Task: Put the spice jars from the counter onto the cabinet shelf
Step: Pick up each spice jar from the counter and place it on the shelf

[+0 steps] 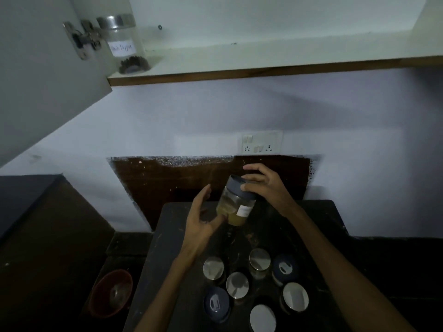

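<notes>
My right hand (261, 185) grips the grey lid of a clear jar of yellow spice (236, 206), held tilted above the dark counter (167, 236). My left hand (203, 212) is spread beside the jar's lower left side, its fingertips at the glass. Several more jars stand on the counter near me, some with steel lids (237, 285) and some with dark blue lids (217, 303). Up on the white cabinet shelf (263, 53) one clear jar with a steel lid and a white label (125, 44) stands at the far left.
The open grey cabinet door (36, 80) with its hinge hangs at the upper left. A wall socket plate (261, 142) sits above a brown backsplash. A red bowl (111, 292) rests low at the left of the counter.
</notes>
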